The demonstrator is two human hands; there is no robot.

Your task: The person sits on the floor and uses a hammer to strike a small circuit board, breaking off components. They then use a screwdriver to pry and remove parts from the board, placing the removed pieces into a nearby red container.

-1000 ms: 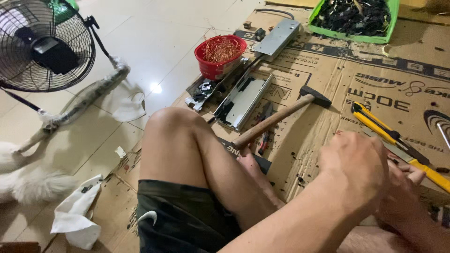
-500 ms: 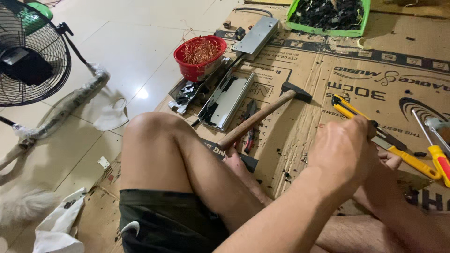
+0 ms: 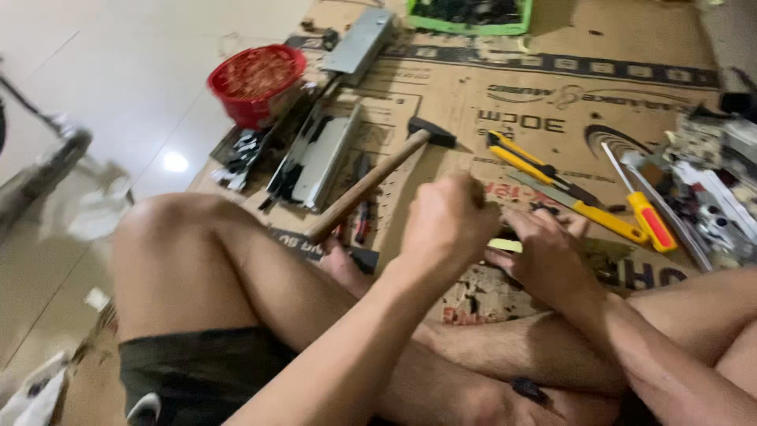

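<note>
**Pale tiles and flattened cardboard**

We sit on a floor of glossy pale tiles (image 3: 118,87), where a bright spot of lamp light (image 3: 175,162) glares back at us. Flattened brown cardboard (image 3: 631,71) with dark print covers the floor to our right and ahead. At the left edge we see a blurred fan stand (image 3: 39,177) beside crumpled white cloth (image 3: 87,213).

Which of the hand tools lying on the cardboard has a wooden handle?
The hammer, lying diagonally left of the hands with its dark head toward the yellow-handled pliers. The pliers and the screwdriver have yellow or red-and-yellow grips instead.
</note>
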